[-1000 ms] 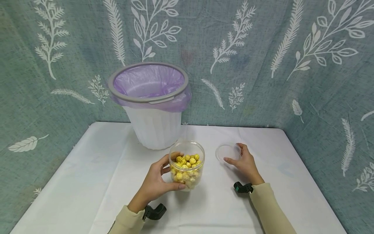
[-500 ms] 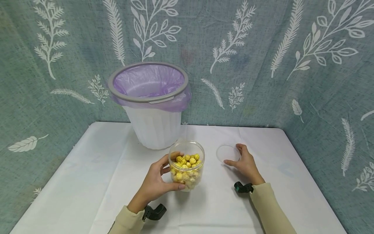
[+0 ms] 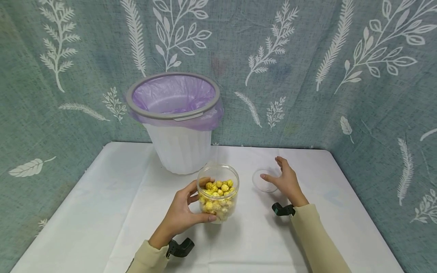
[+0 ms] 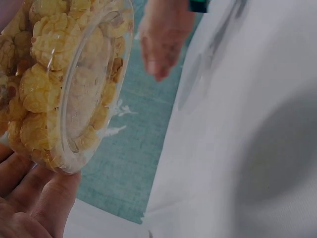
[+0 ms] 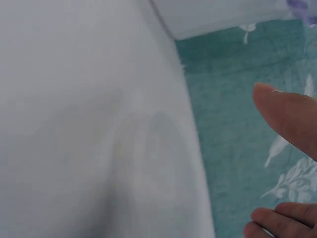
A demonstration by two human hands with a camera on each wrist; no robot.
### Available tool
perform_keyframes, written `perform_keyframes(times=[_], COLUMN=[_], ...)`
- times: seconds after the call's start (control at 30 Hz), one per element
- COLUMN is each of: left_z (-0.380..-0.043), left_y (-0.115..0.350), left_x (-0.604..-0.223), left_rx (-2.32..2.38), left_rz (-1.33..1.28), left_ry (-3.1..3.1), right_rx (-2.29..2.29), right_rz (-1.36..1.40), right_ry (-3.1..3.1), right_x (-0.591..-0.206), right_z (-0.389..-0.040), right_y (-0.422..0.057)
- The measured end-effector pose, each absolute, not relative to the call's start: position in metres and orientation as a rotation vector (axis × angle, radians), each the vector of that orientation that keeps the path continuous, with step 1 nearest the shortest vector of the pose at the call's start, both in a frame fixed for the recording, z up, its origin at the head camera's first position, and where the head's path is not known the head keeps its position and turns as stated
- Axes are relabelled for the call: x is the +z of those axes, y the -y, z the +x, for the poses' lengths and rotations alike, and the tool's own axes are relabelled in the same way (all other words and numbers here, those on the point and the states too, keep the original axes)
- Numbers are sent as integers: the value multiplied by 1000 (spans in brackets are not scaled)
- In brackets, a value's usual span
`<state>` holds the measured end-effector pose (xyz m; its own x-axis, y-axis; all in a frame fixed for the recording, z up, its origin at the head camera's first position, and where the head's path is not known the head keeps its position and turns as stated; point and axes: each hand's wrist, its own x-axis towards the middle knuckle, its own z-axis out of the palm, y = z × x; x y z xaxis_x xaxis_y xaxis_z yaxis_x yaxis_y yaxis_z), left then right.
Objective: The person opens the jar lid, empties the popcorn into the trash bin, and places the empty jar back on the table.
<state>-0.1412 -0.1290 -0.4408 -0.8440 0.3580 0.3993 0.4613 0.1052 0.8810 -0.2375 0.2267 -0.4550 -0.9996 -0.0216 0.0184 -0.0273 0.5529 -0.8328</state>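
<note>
A clear plastic jar (image 3: 223, 212) of yellow popcorn (image 3: 218, 191), its top uncovered, is held in my left hand (image 3: 182, 212), with fingers around the far side and thumb on the near side. The left wrist view shows the jar's base (image 4: 74, 124) raised off the white table. To the right, a clear round lid (image 3: 261, 186) lies flat on the table. My right hand (image 3: 286, 182) hovers just above and beside the lid, thumb and fingers spread apart with nothing between them. In the right wrist view, the thumb (image 5: 287, 116) stands well away from the fingers (image 5: 280, 223).
A white bin (image 3: 182, 148) with a grey rim and purple liner (image 3: 177, 94) stands behind the jar at the table's back left. White cloth covers the table (image 3: 136, 235). A green leaf-patterned curtain (image 3: 300, 76) closes off the back and sides.
My right hand has let go of the lid and risen slightly away from it, its fingers spreading wider. The lid now lies on the table. The left hand and jar have stayed in place.
</note>
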Motion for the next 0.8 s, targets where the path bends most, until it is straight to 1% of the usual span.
perform_keyframes(times=[0.2,0.63,0.8], left_z=[-142,-143,-144], left_y=[129,130,129], left_x=[-440,-442,-441], left_rx=[-1860,-1858,-1872], left_rz=[-844,-832,-831], left_ry=[2268,2280,2278], right_rx=[1590,1759,1824], right_rz=[191,531,669], right_ry=[2560,2264,2172], right_x=[-421,-334,-312], right_z=[-251,-286,-306], right_y=[-208,-147,-125])
